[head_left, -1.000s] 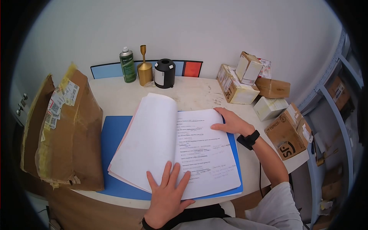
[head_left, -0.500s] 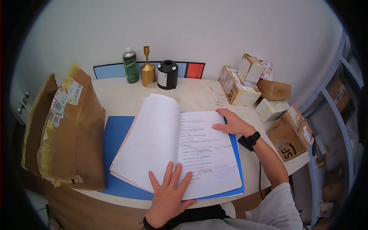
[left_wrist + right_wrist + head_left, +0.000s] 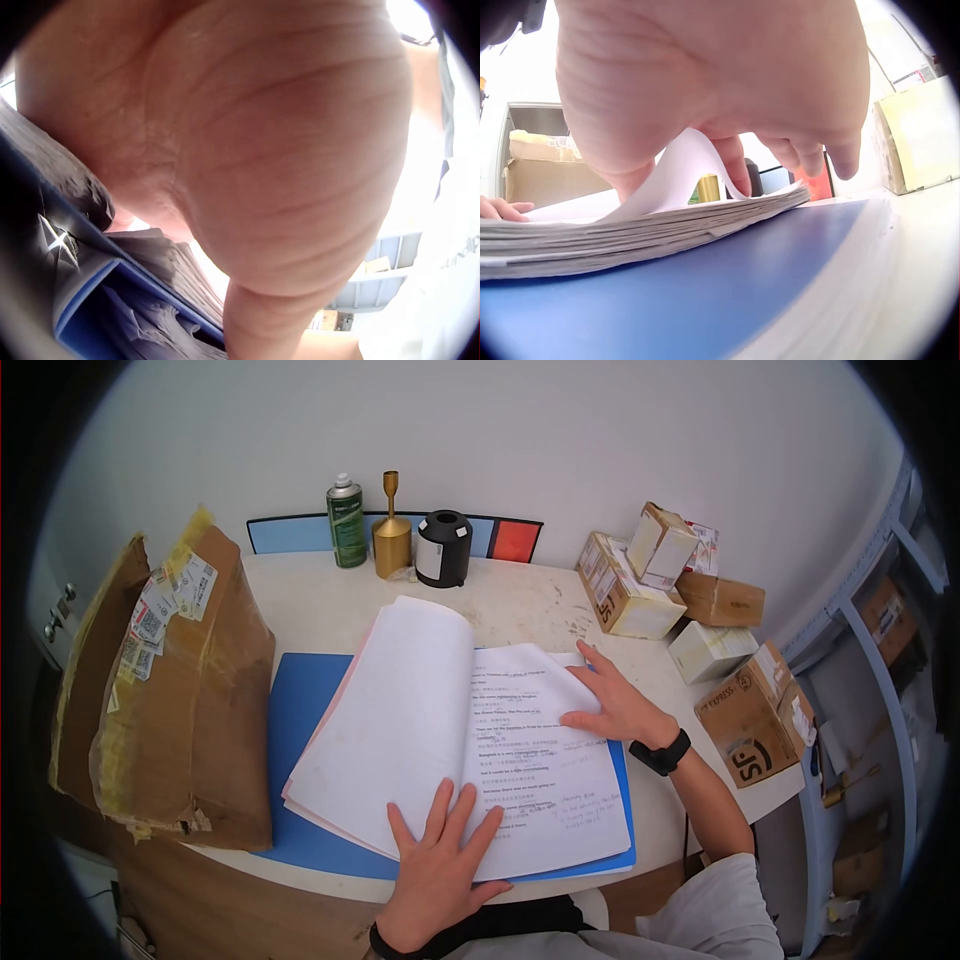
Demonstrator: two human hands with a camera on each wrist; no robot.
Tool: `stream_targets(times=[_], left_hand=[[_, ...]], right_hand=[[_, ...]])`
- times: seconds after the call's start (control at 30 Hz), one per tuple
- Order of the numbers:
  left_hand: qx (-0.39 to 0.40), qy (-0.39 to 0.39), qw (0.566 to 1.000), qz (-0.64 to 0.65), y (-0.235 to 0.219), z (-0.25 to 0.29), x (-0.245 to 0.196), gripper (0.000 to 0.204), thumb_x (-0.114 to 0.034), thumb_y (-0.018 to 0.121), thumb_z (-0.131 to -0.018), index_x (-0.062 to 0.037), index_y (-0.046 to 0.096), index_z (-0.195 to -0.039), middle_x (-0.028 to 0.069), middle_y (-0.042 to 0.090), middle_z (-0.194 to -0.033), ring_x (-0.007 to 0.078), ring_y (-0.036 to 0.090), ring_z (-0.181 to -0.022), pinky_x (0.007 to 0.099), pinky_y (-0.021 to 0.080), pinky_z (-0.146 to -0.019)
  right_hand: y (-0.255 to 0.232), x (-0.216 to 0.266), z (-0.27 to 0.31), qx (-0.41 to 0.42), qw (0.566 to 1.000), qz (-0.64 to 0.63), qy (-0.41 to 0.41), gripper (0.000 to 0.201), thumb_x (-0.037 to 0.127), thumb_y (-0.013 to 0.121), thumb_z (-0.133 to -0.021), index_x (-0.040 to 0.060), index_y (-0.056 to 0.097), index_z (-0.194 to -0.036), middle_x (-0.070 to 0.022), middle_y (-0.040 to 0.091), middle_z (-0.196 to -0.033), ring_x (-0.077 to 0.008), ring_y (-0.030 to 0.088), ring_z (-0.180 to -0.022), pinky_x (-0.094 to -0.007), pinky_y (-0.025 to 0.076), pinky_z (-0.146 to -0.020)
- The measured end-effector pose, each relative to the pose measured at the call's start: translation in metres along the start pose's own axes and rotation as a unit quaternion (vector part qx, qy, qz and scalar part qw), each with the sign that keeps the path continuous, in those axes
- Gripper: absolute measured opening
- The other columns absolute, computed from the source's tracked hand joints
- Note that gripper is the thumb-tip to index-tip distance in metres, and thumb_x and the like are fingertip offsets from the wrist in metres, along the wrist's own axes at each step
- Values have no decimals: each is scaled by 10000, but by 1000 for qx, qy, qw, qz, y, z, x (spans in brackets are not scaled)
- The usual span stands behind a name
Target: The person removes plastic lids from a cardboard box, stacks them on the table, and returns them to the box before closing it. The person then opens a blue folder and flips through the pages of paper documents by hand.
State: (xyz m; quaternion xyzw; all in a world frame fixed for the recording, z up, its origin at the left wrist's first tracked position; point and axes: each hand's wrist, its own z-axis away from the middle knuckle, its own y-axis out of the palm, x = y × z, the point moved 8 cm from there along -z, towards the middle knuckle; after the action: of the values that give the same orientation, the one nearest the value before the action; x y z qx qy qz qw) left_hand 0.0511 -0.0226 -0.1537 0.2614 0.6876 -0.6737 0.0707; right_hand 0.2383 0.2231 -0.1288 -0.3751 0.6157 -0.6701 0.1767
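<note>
A thick stack of papers (image 3: 390, 710) lies open on a blue folder (image 3: 300, 705), a blank sheet on its left side, a printed page (image 3: 525, 780) with handwritten notes on its right. My left hand (image 3: 437, 870) rests with spread, straight fingers on the lower part of the stack, across the fold. At the top right corner, my right hand (image 3: 625, 705) pinches the printed page between thumb and fingers. In the right wrist view that page (image 3: 676, 169) bulges up in an arch between them, above the layered sheets (image 3: 630, 244). The left palm (image 3: 277, 150) fills most of the left wrist view.
A large taped cardboard box (image 3: 190, 710) stands at the left, close to the folder. Along the back are a green spray can (image 3: 347, 525), a gold candle holder (image 3: 392, 540) and a black cylinder (image 3: 443, 550). Several small boxes (image 3: 635, 595) are piled at the right.
My right hand has drawn in slightly, and the page's top right corner now buckles up under it. The left hand has stayed in place. The head view has shifted a little.
</note>
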Motion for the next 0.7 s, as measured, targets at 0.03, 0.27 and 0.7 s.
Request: stream_targets(times=[0.03,0.27,0.7], left_hand=[[0,1,1000,0,0,0,0,898,-582,830,-791,-137,532,-1510,241,303,-1647,469,153,-1574,874,19,-1061],[37,-1,999,-13,-7,25,-19,812,-532,824,-808,-126,567,-1463,232,341,-1629,484,215,-1546,860,94,-1082],[-87,174,980,-38,-17,9,-93,493,-385,790,-826,-60,610,-1149,157,598,-1258,388,479,-1355,601,317,-1182]], right_hand=[[-1,1,2,-1,1000,0,0,851,452,781,-889,-15,454,-1521,-384,236,-1636,-501,294,-1515,-492,303,-1234],[12,78,29,231,881,-402,-95,1125,748,701,-830,15,326,-1597,-281,289,-1658,-412,229,-1572,-459,205,-1265],[12,187,26,245,738,-589,-221,1083,849,647,-807,8,524,-1478,-204,505,-1546,-378,427,-1481,-521,276,-1242]])
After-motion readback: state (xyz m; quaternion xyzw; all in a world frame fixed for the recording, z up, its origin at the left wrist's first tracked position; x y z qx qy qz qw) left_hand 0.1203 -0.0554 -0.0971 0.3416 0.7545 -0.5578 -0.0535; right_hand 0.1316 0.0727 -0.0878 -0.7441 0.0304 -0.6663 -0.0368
